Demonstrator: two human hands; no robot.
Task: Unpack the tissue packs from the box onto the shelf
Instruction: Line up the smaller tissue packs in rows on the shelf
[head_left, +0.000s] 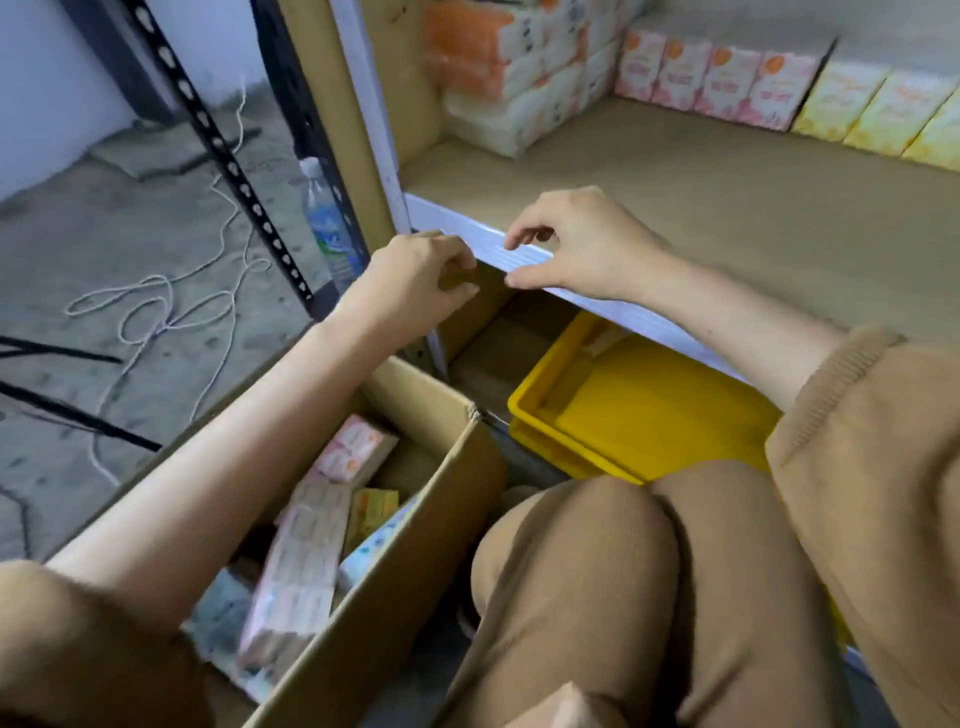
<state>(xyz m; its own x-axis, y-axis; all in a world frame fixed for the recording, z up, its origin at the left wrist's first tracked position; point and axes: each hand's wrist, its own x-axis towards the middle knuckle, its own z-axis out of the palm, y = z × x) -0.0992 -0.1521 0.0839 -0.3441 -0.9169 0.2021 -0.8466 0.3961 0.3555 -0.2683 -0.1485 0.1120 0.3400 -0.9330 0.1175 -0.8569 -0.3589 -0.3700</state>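
An open cardboard box (410, 525) stands on the floor at lower left, with several pink, yellow and pale blue tissue packs (304, 551) inside. On the shelf board (675, 208) stand pink packs (727, 78), yellow packs (883, 109) and orange-white packs (519, 67) along the back. My left hand (415, 280) and my right hand (571, 244) hover at the shelf's white front edge (524, 260), above the box. Both hands have loosely curled fingers and hold nothing.
A yellow plastic tray (623, 410) sits under the shelf, right of the box. A water bottle (327, 223) stands by the black perforated rack post (218, 140). White cord (156, 312) lies on the concrete floor. My knees (597, 571) are beside the box.
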